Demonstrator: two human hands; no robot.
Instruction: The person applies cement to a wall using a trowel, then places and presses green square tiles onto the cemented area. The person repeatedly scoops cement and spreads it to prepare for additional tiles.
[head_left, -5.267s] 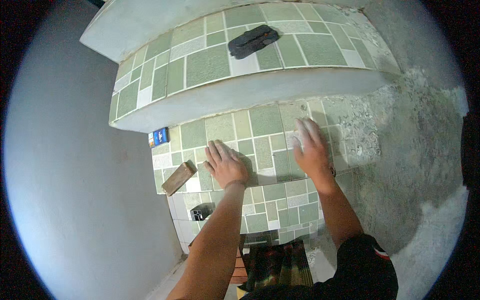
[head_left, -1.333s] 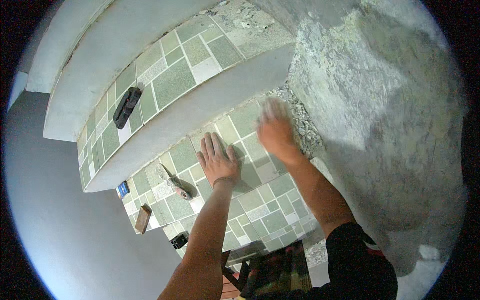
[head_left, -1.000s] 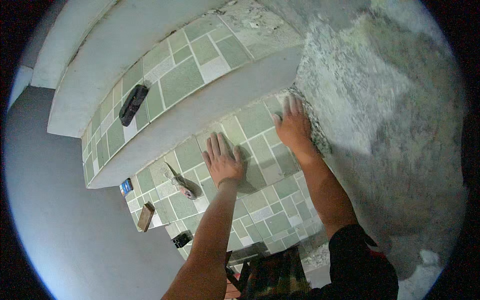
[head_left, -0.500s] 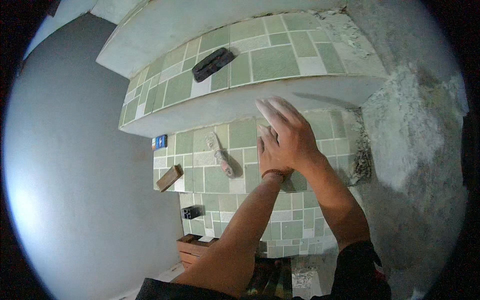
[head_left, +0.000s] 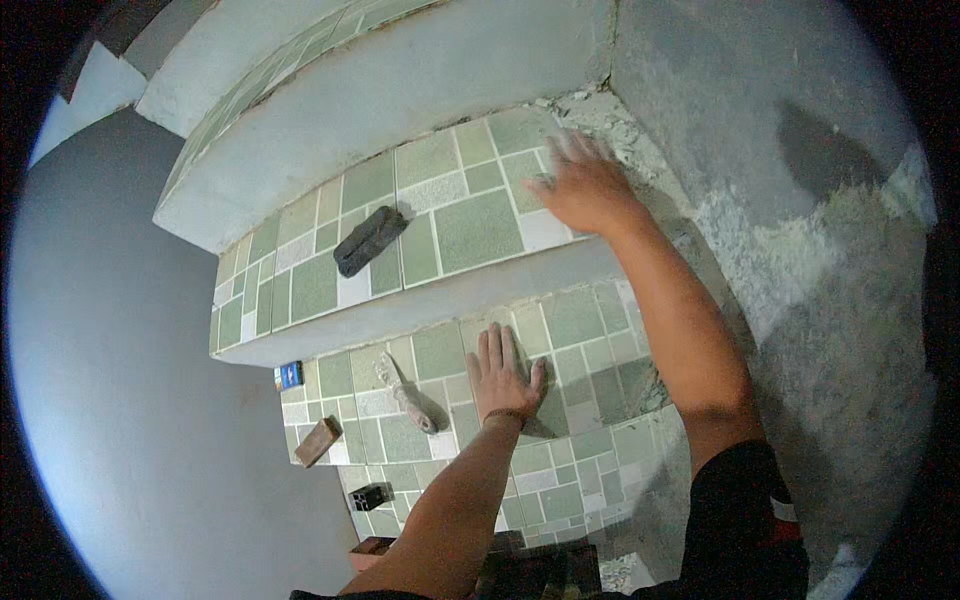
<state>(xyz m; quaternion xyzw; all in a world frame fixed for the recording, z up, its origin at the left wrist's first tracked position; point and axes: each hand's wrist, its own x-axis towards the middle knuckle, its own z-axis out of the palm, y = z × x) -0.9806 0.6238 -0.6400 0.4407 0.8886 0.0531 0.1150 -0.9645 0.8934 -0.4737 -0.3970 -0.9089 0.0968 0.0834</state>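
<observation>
Head view: left hand (head_left: 507, 382) lies flat, fingers spread, on the lower tiled step (head_left: 437, 350). Right hand (head_left: 588, 188), spread and blurred, at the right end of the upper tiled step (head_left: 478, 237), beside pale rubble (head_left: 622, 130); contact unclear.

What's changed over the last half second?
The right hand has moved up and right, from overlapping the left hand in view to the upper step, near the debris. Neither hand took or released anything. The view shifted too. The left hand still rests on the lower step.
</observation>
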